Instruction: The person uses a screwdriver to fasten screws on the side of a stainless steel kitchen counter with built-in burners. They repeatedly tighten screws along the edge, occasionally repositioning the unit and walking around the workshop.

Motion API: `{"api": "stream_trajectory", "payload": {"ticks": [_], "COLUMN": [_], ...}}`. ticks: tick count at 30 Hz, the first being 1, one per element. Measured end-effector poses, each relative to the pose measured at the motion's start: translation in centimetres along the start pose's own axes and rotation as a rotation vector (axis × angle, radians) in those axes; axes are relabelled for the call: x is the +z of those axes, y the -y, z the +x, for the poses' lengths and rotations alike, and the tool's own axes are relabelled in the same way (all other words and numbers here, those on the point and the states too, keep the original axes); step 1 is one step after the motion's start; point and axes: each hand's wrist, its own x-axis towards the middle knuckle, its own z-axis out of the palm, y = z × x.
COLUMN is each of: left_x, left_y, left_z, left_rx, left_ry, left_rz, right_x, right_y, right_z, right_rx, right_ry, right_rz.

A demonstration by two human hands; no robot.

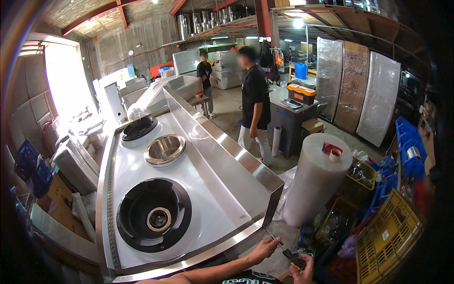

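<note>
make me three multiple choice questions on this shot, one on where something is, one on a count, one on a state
1. Where is the tape roll?
A. on the upright roll of wrap
B. in the yellow crate
C. on the stove top

2. How many black burner rings does the steel stove have?
A. one
B. two
C. four

3. What is the screwdriver doing?
A. lying on the floor
B. held in both hands
C. standing in the steel bowl

Answers:
1 A, it sits on the roll's top end.
2 B, one near, one far, with a steel bowl between.
3 B, left hand on the shaft, right hand on the handle.
</note>
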Motion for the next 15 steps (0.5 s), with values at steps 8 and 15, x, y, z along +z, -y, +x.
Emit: {"api": "stream_trajectory", "payload": {"ticks": [8,15], "left_x": [-0.1,-0.1], "left_y": [0.4,0.6], "left_z": [-0.3,0.3], "left_rx": [0.003,0.006], "left_ry": [0.128,-0.044], "left_rz": [-0.152,-0.012], "right_x": [-1.3,-0.6], "right_y": [-0.7,-0.5], "right_z": [1.9,-0.2], "right_rx": [0.503,-0.122], "right_ry": [0.136,0.007], "right_rz": [0.134,-0.326]}}
